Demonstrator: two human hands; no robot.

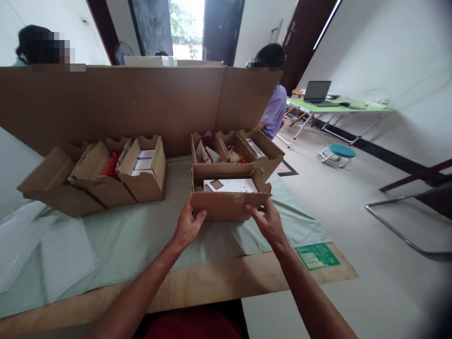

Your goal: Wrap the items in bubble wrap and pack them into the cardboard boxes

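Note:
Both my hands grip a brown cardboard box point(222, 207) that lies lengthwise near the middle of the table. My left hand point(189, 223) is closed on its left end, thumb along the front wall. At the right end, my right hand point(267, 221) holds the corner, with its thumb on the front and the other fingers partly hidden. Inside the box lies a white flat piece with a diamond-shaped window point(231, 186). Just behind it stand upright cardboard boxes point(278, 157) with red and white items, small red things and a printed white item.
At the left stand more cardboard boxes point(84, 193), holding red material and white-and-purple packets. Clear plastic bags point(67, 256) lie at the left front. A tall cardboard panel point(141, 106) crosses the table's back. Beyond it are other people point(275, 110). A green sheet point(318, 256) lies at the right edge.

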